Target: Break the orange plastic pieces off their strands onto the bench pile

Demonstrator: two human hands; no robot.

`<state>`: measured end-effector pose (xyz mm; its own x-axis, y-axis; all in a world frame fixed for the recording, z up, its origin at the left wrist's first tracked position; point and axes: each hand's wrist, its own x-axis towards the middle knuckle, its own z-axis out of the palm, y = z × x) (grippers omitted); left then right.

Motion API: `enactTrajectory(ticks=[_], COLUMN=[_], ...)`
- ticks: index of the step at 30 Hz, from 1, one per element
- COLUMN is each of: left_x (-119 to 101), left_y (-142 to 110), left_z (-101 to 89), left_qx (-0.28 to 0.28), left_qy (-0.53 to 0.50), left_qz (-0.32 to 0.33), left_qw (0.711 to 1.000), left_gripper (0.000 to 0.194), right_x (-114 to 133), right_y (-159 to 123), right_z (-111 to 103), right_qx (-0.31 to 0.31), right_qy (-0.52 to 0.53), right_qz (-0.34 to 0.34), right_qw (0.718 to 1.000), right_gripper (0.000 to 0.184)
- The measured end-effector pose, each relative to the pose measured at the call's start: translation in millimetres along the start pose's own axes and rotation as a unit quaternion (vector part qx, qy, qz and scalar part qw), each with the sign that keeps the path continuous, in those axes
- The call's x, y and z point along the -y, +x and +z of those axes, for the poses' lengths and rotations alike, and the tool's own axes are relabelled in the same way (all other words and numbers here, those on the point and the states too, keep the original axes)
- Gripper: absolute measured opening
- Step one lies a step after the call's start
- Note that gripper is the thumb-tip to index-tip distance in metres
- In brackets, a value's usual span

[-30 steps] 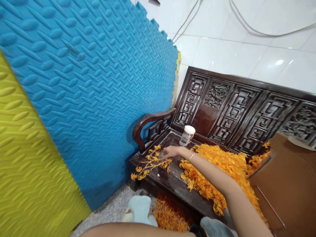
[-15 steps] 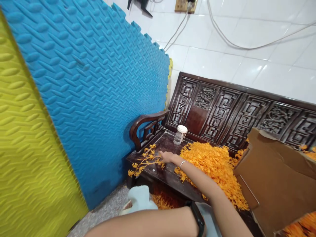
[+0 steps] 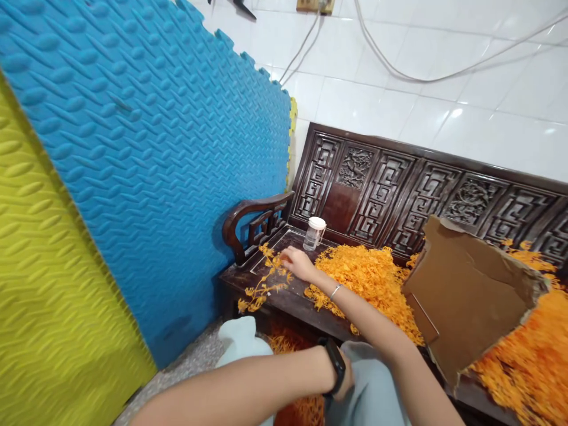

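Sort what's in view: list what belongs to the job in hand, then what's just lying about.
Seemingly in the job:
right hand, at the orange flower spray
orange flower heap on the carved wooden bench

Apparently just lying about:
white-lidded clear jar
cardboard sheet, role unclear
cable

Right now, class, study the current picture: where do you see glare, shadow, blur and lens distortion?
Head view: bright glare spots on the white tiles; head view: a soft shadow by the long cable; head view: the orange sprig at the right hand looks slightly soft; head view: bumps on the blue mat look larger toward the left, probably partly wide-angle distortion.
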<state>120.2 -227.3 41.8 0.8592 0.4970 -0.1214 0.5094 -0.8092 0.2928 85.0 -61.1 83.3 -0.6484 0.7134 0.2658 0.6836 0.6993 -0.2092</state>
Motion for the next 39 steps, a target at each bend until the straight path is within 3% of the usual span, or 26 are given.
enactTrajectory(ticks=[3,6,9,13,16,19,24,29,33,36,39], left_x=[6,5,1,-2,3,15,44,68,72,71,72], left_y=[-19,-36,-50,-66,-69,-64,-48,-42,-44,-46,-45], left_z=[-18.2,-37.3,-55.1,-75.4,-86.1,-89.8,-86.1,-84.6,-87.9,-91.1,-91.9], left_qx=[0.077,0.083,0.015,-0.135,-0.210,-0.209,-0.232,-0.320,-0.392,-0.420,-0.465], left_qy=[0.062,0.090,0.078,-0.016,-0.108,-0.255,-0.450,-0.509,-0.484,-0.492,-0.525], left_qz=[0.043,0.085,0.140,0.189,0.121,0.024,-0.092,-0.154,-0.201,-0.217,-0.204], left_qw=[0.994,0.989,0.987,0.973,0.964,0.944,0.857,0.784,0.756,0.731,0.683], left_gripper=[0.021,0.026,0.018,0.012,0.028,0.041,0.046,0.036,0.038,0.044,0.045], right_x=[1,0,-1,-4,-4,0,5,3,-2,-5,-4], right_y=[-27,-64,-95,-119,-132,-141,-146,-145,-143,-143,-143], right_z=[-33,-55,-70,-90,-104,-115,-124,-124,-122,-121,-119], right_qx=[-0.097,-0.235,-0.290,-0.309,-0.314,-0.332,-0.363,-0.356,-0.336,-0.321,-0.288], right_qy=[0.068,0.222,0.362,0.458,0.501,0.532,0.547,0.582,0.622,0.623,0.621], right_qz=[-0.010,-0.008,0.059,0.120,0.139,0.177,0.209,0.195,0.184,0.173,0.158], right_qw=[0.993,0.946,0.884,0.825,0.794,0.759,0.725,0.705,0.683,0.693,0.712], right_gripper=[0.015,0.009,0.007,0.011,0.014,0.017,0.018,0.016,0.016,0.016,0.013])
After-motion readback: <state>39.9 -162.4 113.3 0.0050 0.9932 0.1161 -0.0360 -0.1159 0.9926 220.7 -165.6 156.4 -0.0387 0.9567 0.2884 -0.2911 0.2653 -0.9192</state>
